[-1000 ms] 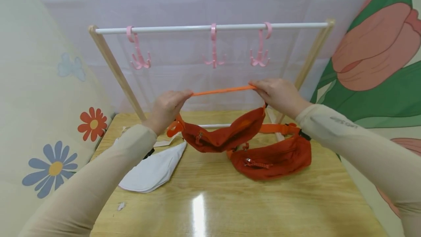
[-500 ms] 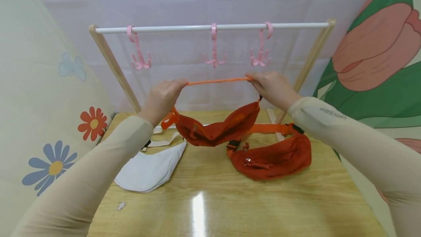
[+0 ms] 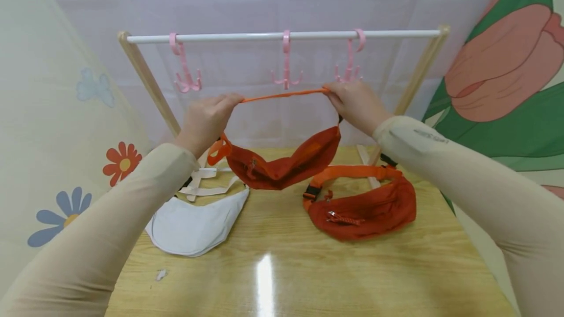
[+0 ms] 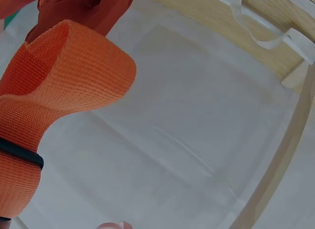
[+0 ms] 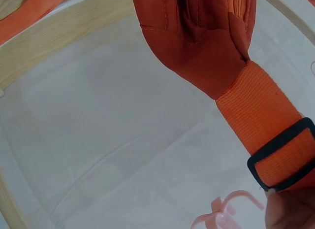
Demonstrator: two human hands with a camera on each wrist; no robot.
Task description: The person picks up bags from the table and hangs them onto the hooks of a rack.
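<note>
A red waist bag (image 3: pixel 282 165) hangs in the air by its orange strap (image 3: pixel 284 95), which is stretched between my hands. My left hand (image 3: pixel 206 120) pinches the strap's left end; my right hand (image 3: pixel 356 104) pinches the right end, just below the right pink hook (image 3: pixel 349 73). In the left wrist view a loose fold of orange webbing (image 4: pixel 83 76) droops beside the bag. A black buckle slider (image 5: pixel 283 154) sits on the strap by my right fingertips in the right wrist view. The middle pink hook (image 3: pixel 287 70) hangs behind and above the taut strap.
A white rail (image 3: pixel 229 38) on wooden posts spans the back, with a left pink hook (image 3: pixel 187 75). On the wooden table (image 3: pixel 335 278) lie a second red waist bag (image 3: pixel 365 212) at right and a white waist bag (image 3: pixel 196 224) at left.
Both hands have risen and shifted a little left, carrying the red waist bag up toward the hooks. The strap stays taut between them. The bags on the table have not moved.
</note>
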